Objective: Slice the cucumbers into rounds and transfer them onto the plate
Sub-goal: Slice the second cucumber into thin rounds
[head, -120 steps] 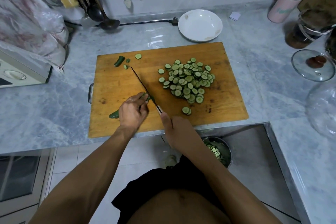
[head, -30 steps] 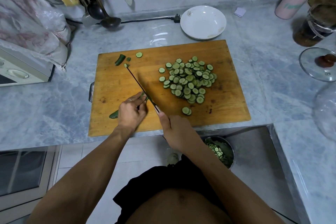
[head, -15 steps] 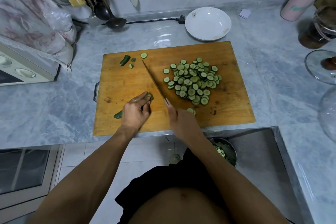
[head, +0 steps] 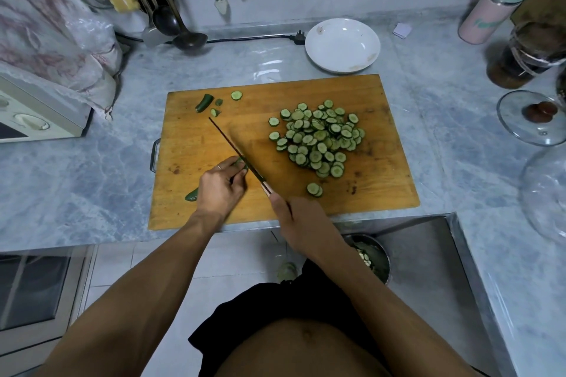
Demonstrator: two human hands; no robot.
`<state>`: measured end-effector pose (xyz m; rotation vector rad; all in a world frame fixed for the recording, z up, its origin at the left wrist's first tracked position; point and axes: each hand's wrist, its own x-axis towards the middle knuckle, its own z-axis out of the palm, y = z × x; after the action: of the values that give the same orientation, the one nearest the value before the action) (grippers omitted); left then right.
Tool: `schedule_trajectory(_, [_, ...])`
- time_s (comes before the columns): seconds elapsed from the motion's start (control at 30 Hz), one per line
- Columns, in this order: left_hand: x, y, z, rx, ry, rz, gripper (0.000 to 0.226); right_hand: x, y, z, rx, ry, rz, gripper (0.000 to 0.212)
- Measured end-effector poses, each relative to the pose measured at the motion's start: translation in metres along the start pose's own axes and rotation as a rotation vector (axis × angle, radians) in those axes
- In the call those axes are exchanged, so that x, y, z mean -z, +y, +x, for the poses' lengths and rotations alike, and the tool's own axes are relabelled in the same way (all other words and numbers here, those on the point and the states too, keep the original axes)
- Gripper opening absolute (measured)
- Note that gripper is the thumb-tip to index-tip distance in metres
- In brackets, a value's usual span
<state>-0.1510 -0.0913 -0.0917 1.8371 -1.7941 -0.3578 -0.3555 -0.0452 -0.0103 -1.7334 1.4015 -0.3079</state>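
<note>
On the wooden cutting board (head: pixel 382 193), my left hand (head: pixel 221 187) presses down a green cucumber (head: pixel 192 195); only its end and a bit at my fingertips show. My right hand (head: pixel 298 223) grips the knife (head: pixel 235 149), whose blade lies edge-down against the cucumber by my left fingertips. A pile of cucumber rounds (head: pixel 320 138) covers the board's right half, with two loose rounds (head: pixel 314 189) nearer me. Cucumber end pieces (head: pixel 204 102) and a single round (head: pixel 236 95) lie at the far left corner. The white plate (head: pixel 342 45) sits behind the board, holding no cucumber.
Ladles and utensils (head: pixel 171 21) hang at the back left above a power cord (head: pixel 251 38). A pink bottle (head: pixel 490 6), a dark jar (head: pixel 520 55) and glass lids (head: pixel 533 119) stand at the right. A metal bowl (head: pixel 372 257) sits in the sink (head: pixel 428 269) below.
The knife has been going up and down over the cucumber, lifted half a second ago and down against it now. My left hand stays on the cucumber. The camera view shifted slightly.
</note>
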Motion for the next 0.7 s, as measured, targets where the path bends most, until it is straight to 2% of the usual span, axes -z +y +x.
schedule_trajectory(0.13, [-0.002, 0.002, -0.002, 0.067, 0.012, -0.009, 0.022, 0.005, -0.002, -0.003, -0.015, -0.022, 0.023, 0.056])
schedule_trajectory(0.4, [-0.004, 0.005, -0.002, 0.082, -0.001, -0.018, 0.025, 0.003, -0.007, 0.021, -0.059, -0.087, -0.009, 0.060])
schedule_trajectory(0.7, [-0.005, 0.006, -0.004, 0.089, 0.055, -0.018, 0.023, -0.011, 0.001, 0.031, -0.039, 0.018, 0.013, 0.063])
